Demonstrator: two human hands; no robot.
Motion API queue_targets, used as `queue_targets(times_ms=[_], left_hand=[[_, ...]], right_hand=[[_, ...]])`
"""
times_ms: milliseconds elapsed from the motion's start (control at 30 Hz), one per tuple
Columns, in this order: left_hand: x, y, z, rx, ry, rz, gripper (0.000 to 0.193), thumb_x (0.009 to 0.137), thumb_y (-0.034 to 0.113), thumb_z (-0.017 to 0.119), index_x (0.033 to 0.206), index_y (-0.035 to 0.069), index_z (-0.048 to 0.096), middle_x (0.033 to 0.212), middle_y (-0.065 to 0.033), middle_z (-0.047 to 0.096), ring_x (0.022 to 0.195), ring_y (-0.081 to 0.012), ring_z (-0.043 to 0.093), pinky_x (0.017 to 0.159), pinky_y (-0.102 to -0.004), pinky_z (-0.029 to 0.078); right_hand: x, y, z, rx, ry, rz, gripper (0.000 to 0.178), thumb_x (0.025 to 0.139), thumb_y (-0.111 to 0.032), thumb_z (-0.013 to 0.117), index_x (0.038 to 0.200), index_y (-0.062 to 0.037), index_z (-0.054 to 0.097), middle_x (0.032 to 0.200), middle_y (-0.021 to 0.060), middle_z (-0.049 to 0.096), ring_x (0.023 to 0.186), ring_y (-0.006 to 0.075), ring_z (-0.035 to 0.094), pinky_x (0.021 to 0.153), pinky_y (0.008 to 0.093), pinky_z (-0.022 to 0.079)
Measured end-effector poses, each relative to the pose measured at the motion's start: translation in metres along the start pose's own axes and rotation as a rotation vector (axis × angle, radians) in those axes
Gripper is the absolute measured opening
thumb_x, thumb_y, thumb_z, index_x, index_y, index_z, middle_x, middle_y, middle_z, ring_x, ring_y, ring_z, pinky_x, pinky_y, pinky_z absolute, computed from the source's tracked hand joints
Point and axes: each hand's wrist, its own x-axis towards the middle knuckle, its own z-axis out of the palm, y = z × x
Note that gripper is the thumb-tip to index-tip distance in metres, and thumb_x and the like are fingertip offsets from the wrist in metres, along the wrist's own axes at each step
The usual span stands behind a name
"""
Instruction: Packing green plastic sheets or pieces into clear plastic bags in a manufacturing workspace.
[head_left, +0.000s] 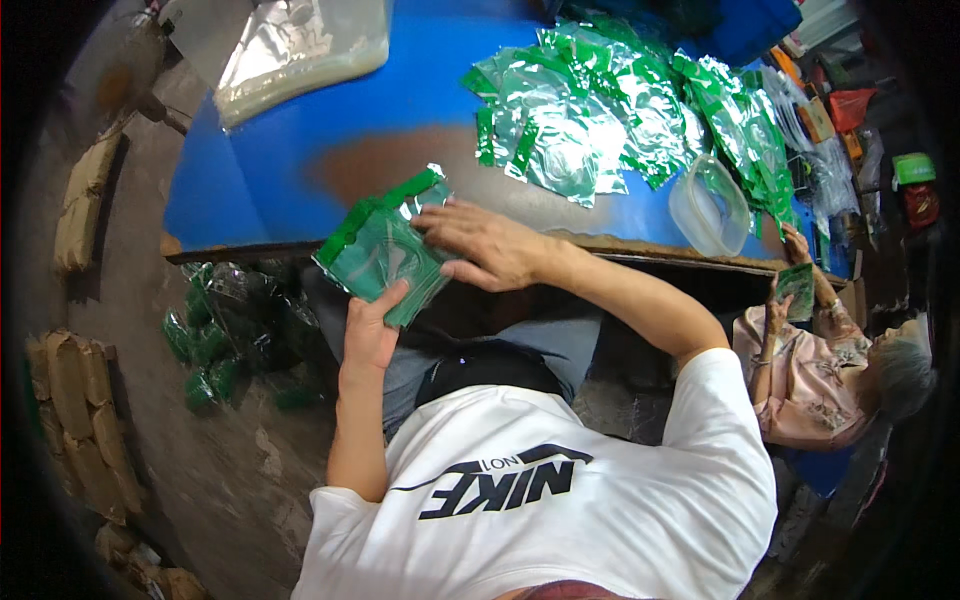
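Observation:
Just off the table's near edge, a clear plastic bag with green bands (385, 245) is tilted in front of me; it may be a small stack of them. My left hand (372, 335) grips its lower edge, thumb on top and the other fingers hidden beneath. My right hand (485, 243) lies across the bag's right side, fingers stretched out and thumb apart, touching it. Beyond my right hand, a spread heap of similar shiny green-and-clear bags (565, 130) covers the far right of the table.
The blue table (270, 160) has a worn brown patch. A stack of clear film (305, 60) lies far left; a clear plastic tub (708, 205) stands near the right edge. A co-worker (810, 370) sits at right holding a green packet. Green bundles (215, 335) and brown packages (85, 420) are on the floor.

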Motion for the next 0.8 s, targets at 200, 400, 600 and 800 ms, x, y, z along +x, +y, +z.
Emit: queue_targets(times_ms=[200, 400, 600, 800], left_hand=[[0.001, -0.015, 0.009, -0.001, -0.101, -0.087, 0.046, 0.086, -0.004, 0.069, 0.13, 0.0, 0.055, 0.128, -0.0098, 0.061, 0.117, -0.0234, 0.06, 0.104, -0.0399, 0.047], [-0.002, -0.055, 0.02, -0.167, -0.184, -0.24, 0.048, 0.089, -0.002, 0.066, 0.134, 0.002, 0.051, 0.134, -0.0104, 0.058, 0.126, -0.0274, 0.055, 0.11, -0.0457, 0.045], [0.009, -0.059, 0.032, -0.204, -0.161, -0.202, 0.045, 0.09, 0.003, 0.07, 0.131, 0.003, 0.054, 0.131, -0.0063, 0.059, 0.123, -0.0217, 0.057, 0.108, -0.0405, 0.046], [-0.003, -0.043, 0.017, -0.072, -0.056, -0.043, 0.046, 0.092, 0.007, 0.068, 0.135, 0.007, 0.052, 0.132, -0.0078, 0.059, 0.122, -0.0234, 0.058, 0.105, -0.0413, 0.047]], right_hand=[[-0.09, 0.048, -0.054, -0.538, 0.35, 0.666, 0.062, 0.095, -0.045, 0.055, 0.14, -0.0027, 0.049, 0.148, 0.0273, 0.04, 0.139, 0.045, 0.035, 0.116, 0.0561, 0.025], [-0.077, -0.021, -0.023, -0.47, 0.152, 0.553, 0.056, 0.09, -0.032, 0.064, 0.137, -0.0047, 0.052, 0.129, 0.022, 0.05, 0.119, 0.0386, 0.047, 0.103, 0.0515, 0.038], [-0.044, 0.016, -0.042, -0.106, 0.239, 0.386, 0.043, 0.093, -0.021, 0.063, 0.131, -0.0031, 0.055, 0.138, 0.0223, 0.049, 0.125, 0.0419, 0.047, 0.107, 0.0476, 0.038], [-0.044, 0.011, -0.017, -0.402, 0.132, 0.373, 0.047, 0.099, -0.029, 0.053, 0.133, 0.0024, 0.053, 0.138, 0.0211, 0.051, 0.129, 0.0401, 0.047, 0.109, 0.0477, 0.038]])
